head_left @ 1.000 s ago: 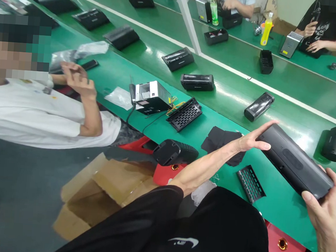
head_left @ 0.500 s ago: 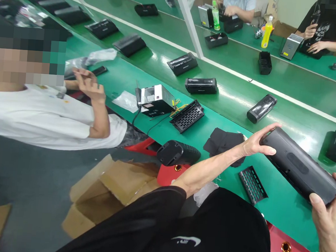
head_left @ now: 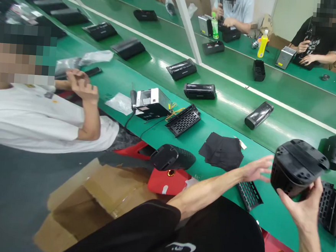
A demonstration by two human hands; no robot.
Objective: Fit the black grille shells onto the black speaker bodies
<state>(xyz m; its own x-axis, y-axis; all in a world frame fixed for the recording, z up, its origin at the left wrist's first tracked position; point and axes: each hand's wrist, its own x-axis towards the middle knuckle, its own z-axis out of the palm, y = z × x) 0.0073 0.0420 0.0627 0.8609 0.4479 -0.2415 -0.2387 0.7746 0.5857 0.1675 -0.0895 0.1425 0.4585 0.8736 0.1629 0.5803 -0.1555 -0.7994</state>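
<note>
A black speaker housing [head_left: 299, 166] is raised above the green bench, one flat end turned up toward me. My right hand [head_left: 303, 200] grips its lower side, thumb toward me. Beside its left side is my left hand [head_left: 258, 169], fingers stretched out and open; whether the fingertips touch the housing I cannot tell. Under my left forearm lies a black perforated grille [head_left: 249, 196]. A stack of black sheets [head_left: 223, 151] lies to the left of it. Another black speaker [head_left: 173, 158] rests at the bench edge.
More grilles [head_left: 333, 214] lie at the right. A silver-and-black box [head_left: 153, 104] with a cable stands near another perforated grille [head_left: 183, 120]. Several speakers, one a glossy black one [head_left: 199, 91], sit along the conveyor. A co-worker [head_left: 41, 121] sits left; an open carton [head_left: 94, 197] is below.
The speaker housing has turned from lying lengthwise between both hands to end-up in my right hand. My left hand has come off its end and opened. The view has shifted slightly.
</note>
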